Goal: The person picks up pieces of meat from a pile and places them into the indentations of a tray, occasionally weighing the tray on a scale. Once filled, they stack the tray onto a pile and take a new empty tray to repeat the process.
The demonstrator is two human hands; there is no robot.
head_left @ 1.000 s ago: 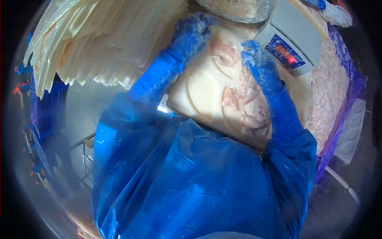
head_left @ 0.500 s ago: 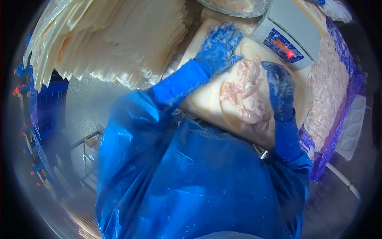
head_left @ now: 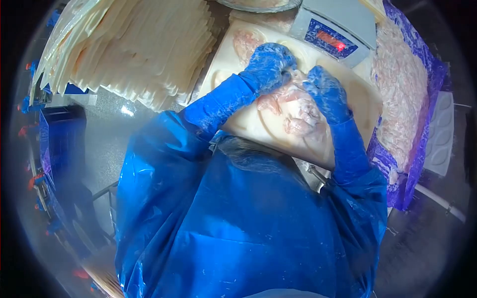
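A white moulded tray (head_left: 360, 92) with oval hollows lies in front of me. A loose heap of pale pink raw meat (head_left: 300, 119), which looks like poultry, rests on its middle. My left hand (head_left: 272, 65), in a blue glove, is closed at the heap's upper edge, its fingertips on the meat. Across from it my gloved right hand (head_left: 326, 94) is curled shut on the same meat, and a pale strip shows between the hands. In the tray's upper left hollow lies a flattened meat portion (head_left: 246, 44).
Behind the tray stands a scale (head_left: 338, 30) with a red lit display. Stacked white trays (head_left: 134, 49) rise at the left. To the right, a purple-lined container (head_left: 402, 94) holds much raw meat. A round pan (head_left: 261, 5) is at the top edge, and another moulded tray (head_left: 440, 134) lies far right.
My left hand has left the upper left hollow, uncovering flattened meat there, and closed at the heap. My right hand has moved inward from beside the heap and closed. The view has shifted.
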